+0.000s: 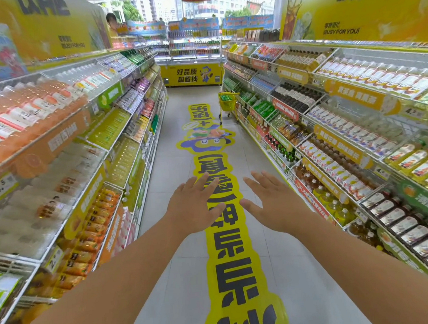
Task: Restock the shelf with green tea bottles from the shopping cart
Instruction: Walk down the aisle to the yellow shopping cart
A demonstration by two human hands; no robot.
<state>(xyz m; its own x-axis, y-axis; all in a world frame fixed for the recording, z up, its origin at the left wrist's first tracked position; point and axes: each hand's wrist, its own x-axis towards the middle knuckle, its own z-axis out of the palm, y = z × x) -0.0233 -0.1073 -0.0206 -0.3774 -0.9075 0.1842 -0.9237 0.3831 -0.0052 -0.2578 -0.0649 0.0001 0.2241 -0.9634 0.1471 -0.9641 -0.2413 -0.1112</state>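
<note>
Plainly, the step in hand is the walk up the aisle, between the drink shelves, to the yellow shopping cart (227, 103) parked far ahead by the right-hand shelving; stopping close beside it would keep each reach short. The left hand (194, 208) is spread flat, holding nothing. The right hand (268, 203) likewise, fingers apart, touching nothing. Green tea bottles (226, 97) fill the cart.

Both bare arms reach straight forward, the left hand (194, 208) and right hand (268, 203) side by side, palms down, fingers spread, holding nothing.
</note>
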